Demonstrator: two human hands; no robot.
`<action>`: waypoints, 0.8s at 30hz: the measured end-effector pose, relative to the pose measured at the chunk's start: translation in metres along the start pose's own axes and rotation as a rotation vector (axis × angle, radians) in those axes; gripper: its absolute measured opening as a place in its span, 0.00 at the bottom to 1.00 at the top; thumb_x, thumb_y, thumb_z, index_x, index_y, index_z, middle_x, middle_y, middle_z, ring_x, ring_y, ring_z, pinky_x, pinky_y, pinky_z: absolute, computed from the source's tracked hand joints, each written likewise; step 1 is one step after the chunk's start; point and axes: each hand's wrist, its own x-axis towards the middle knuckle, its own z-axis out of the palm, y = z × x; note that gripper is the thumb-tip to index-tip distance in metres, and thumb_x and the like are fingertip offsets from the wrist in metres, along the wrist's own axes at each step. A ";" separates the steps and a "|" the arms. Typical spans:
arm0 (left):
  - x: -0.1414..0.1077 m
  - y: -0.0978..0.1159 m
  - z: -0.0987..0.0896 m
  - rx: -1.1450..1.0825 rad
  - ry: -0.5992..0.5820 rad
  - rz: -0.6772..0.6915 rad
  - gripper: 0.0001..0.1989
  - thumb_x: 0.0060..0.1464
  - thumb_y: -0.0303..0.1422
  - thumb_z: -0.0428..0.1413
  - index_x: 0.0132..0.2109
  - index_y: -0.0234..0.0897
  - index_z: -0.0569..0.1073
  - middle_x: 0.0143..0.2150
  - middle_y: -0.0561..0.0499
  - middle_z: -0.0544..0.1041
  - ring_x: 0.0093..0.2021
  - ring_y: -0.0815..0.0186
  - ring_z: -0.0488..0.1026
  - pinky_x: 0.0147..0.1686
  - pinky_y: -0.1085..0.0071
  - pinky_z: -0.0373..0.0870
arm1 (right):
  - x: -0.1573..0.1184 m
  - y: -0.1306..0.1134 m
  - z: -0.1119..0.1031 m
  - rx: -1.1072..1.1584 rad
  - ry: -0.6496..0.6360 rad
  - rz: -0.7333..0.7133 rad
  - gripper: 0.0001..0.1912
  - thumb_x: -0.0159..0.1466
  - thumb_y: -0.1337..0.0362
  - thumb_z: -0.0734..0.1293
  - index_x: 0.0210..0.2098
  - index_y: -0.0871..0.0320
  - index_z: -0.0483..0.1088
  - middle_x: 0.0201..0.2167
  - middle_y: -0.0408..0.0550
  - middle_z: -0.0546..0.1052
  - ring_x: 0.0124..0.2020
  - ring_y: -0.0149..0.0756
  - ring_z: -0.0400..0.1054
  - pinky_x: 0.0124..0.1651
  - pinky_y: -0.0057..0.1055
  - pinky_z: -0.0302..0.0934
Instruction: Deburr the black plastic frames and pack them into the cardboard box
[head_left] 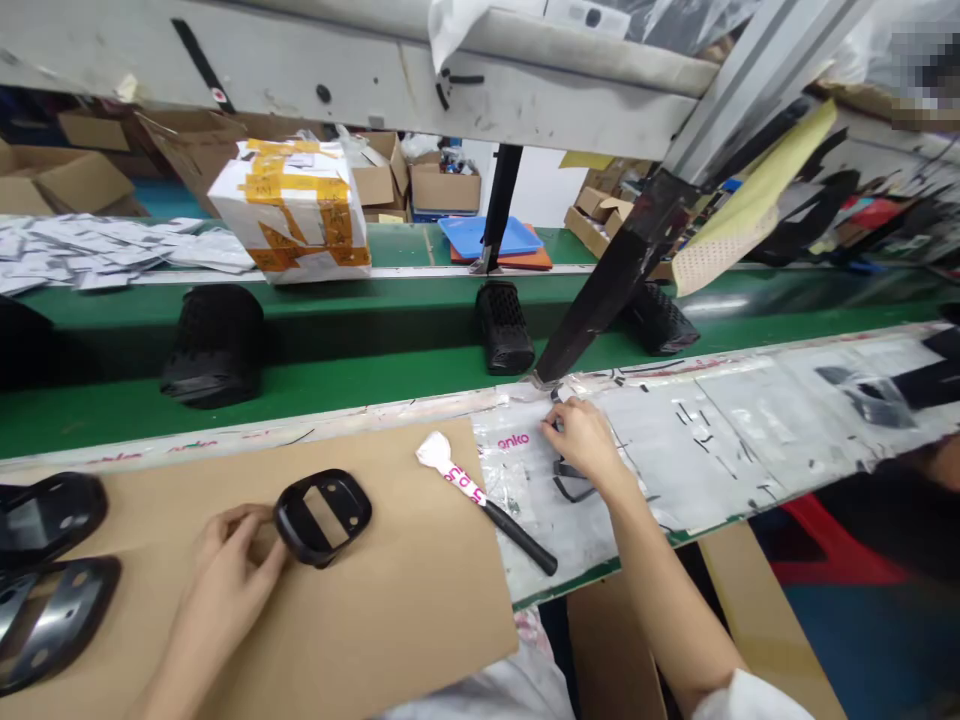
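Note:
My left hand rests on a brown cardboard sheet, its fingers against the edge of a black plastic oval frame with a rectangular opening. My right hand is pinched down on a clear plastic film printed with pink lettering. Thin black strips lie under that hand, partly hidden. A black-handled tool with a white tip and pink lettering lies across the film's edge. Two glossy black curved shells sit at the sheet's left end.
A green conveyor belt runs behind the bench, carrying several black mesh-like pieces. Beyond stand a white parcel with orange tape, loose papers, a blue tray and cardboard boxes. A black post rises near the belt.

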 end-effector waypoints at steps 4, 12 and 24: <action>0.015 0.033 -0.005 -0.136 -0.129 -0.118 0.19 0.62 0.51 0.47 0.40 0.44 0.74 0.44 0.43 0.80 0.48 0.47 0.78 0.52 0.50 0.76 | -0.004 -0.004 -0.001 0.278 -0.047 0.013 0.10 0.65 0.58 0.69 0.34 0.58 0.78 0.31 0.48 0.77 0.34 0.40 0.70 0.40 0.35 0.61; 0.021 0.046 0.002 -0.183 -0.302 0.050 0.24 0.54 0.38 0.54 0.58 0.40 0.73 0.56 0.42 0.77 0.56 0.53 0.77 0.54 0.61 0.75 | -0.003 -0.036 -0.003 1.211 -0.247 0.093 0.19 0.61 0.47 0.74 0.34 0.56 0.71 0.22 0.38 0.70 0.23 0.28 0.60 0.31 0.28 0.55; 0.064 0.089 0.031 -0.643 -0.129 -0.203 0.17 0.66 0.50 0.51 0.47 0.42 0.69 0.36 0.51 0.79 0.34 0.62 0.76 0.34 0.70 0.70 | -0.017 -0.157 0.052 1.402 -0.167 -0.122 0.15 0.65 0.50 0.72 0.39 0.54 0.70 0.27 0.42 0.77 0.23 0.31 0.70 0.29 0.30 0.66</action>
